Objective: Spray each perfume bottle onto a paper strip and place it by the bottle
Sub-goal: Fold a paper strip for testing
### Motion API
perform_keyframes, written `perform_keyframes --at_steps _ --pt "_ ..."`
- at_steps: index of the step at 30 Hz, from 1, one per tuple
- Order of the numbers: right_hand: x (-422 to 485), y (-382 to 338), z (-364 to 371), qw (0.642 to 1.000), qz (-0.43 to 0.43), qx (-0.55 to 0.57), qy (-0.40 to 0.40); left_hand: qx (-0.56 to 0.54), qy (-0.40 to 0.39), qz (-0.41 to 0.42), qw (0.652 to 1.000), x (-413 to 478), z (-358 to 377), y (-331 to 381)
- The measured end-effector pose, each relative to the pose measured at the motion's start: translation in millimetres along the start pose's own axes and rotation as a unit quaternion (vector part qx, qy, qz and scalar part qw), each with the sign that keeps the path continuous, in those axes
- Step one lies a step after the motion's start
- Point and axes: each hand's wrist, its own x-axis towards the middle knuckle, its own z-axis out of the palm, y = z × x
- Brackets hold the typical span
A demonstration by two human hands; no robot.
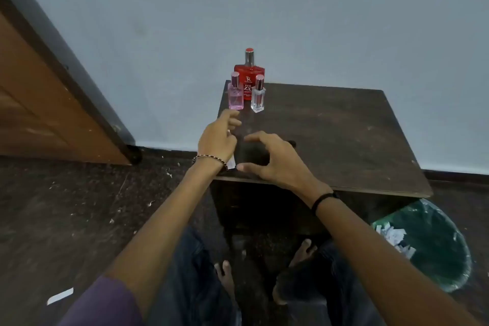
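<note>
Seen from above our own forearms, three perfume bottles stand grouped at the far left corner of the dark wooden desk (344,135), at about 11 o'clock from our hands: a red bottle (249,79) at the back by the pale wall, a pink bottle (235,95) in front of it to the left, and a clear bottle (258,96) in front to the right, the three nearly touching. Our left hand (217,137), a beaded bracelet (210,159) at the wrist, reaches toward 12 o'clock with fingers loosely extended and empty, the fingertips just short of the pink bottle. Our right hand (275,160), with a black band (324,200) on the wrist, hovers near the desk's front edge, thumb and fingers spread wide in a curve, gripping nothing. A sliver of white paper strip (230,164) shows on the desk beside our left wrist, mostly hidden. At 4 o'clock on the floor sits a green bin (434,243) holding white paper scraps; another white scrap (60,296) lies on the floor at 8 o'clock. Bare feet show under the desk.
</note>
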Motion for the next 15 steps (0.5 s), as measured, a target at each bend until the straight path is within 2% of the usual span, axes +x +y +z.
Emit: perform_keyframes --at_steps 4,10,15 --pt "16 -4 12 0.998 -0.036 -0.010 -0.054 -0.078 0.015 -0.017 0.997 0 -5 -26" --pt "35 1 16 0.995 -0.052 -0.059 -0.058 -0.143 0.026 -0.025 0.989 2 -2 -39" --pt "47 12 20 0.997 -0.049 -0.047 -0.023 -0.151 0.049 -0.029 0.987 7 3 -43"
